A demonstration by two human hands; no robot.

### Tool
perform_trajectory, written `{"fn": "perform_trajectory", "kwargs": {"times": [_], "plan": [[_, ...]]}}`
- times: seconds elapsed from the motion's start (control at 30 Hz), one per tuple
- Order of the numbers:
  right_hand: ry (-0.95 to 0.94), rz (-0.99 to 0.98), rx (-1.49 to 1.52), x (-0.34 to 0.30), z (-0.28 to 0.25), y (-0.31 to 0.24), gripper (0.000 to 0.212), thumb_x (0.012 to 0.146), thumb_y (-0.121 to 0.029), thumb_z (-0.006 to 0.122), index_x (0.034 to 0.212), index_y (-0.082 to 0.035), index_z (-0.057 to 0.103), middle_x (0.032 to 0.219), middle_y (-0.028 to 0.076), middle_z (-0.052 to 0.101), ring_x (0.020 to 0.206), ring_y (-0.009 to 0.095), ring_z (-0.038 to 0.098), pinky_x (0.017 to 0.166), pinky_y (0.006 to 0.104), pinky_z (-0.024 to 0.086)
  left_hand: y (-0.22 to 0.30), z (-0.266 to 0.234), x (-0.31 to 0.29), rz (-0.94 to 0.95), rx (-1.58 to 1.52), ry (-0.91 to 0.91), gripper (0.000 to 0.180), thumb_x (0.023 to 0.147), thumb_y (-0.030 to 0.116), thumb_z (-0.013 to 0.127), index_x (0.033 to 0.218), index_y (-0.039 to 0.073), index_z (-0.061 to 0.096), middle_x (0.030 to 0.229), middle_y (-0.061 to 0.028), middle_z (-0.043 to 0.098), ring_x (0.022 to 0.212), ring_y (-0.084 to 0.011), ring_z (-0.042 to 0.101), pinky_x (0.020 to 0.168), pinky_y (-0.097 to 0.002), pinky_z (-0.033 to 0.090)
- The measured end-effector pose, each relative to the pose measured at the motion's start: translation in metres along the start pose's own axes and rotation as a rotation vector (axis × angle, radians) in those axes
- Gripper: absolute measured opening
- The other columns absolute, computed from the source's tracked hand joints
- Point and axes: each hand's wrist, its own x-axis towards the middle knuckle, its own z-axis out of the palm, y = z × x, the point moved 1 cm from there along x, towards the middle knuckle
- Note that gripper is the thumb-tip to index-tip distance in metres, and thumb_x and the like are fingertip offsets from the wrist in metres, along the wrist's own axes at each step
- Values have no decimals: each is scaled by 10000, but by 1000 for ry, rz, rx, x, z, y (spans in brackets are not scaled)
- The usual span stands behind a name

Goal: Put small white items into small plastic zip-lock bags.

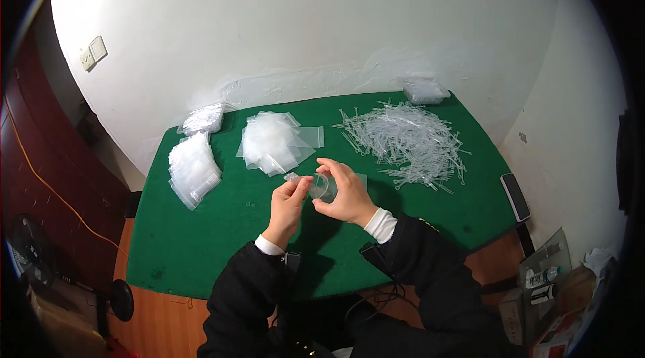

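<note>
Over the middle of the table, my left hand [286,207] pinches a small clump of clear plastic [291,176], which looks like the ends of a few thin sticks. Close to its right, my right hand [351,195] curls its thumb and fingers around a clear zip bag [324,187]. The bag's mouth bulges open toward my left fingertips, and part of the bag shows behind my right hand. A spread stack of empty clear zip bags [272,143] lies just beyond my hands. To the right is a large heap of thin clear plastic sticks [410,143] with small loops at their ends.
Filled-looking bags [193,168] are stacked at the left, below a clear box of packets [203,118]. Another clear box [425,91] stands at the far right corner. A dark flat device [515,197] lies on the right edge of the green-covered table [222,244]. Walls border the back and right.
</note>
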Motion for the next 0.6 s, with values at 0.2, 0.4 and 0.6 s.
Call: {"fn": "perform_trajectory", "kwargs": {"times": [0.2,0.4,0.6], "plan": [[3,-18,-53,-2,4,4,655,585,-192,680,1164,-30,419,961,116,537,927,292,520,818,369,426,-1,10,-8,-114,-131,-45,213,885,170,535,990,-2,606,844,-12,610,812,-104,555,681,-242,462],[-63,1,24,0,-5,3,598,641,-239,701,1146,-22,466,953,92,552,858,233,547,760,325,457,14,-7,-2,-373,-179,-239,202,883,162,536,907,-15,630,863,-58,624,795,-147,603,701,-266,498],[-367,492,888,0,-8,35,288,809,-201,616,1016,-2,589,830,34,590,676,83,535,599,207,442,37,-5,-9,-553,-103,-733,215,881,175,537,900,-21,621,833,-71,638,761,-169,629,696,-268,502]]}}
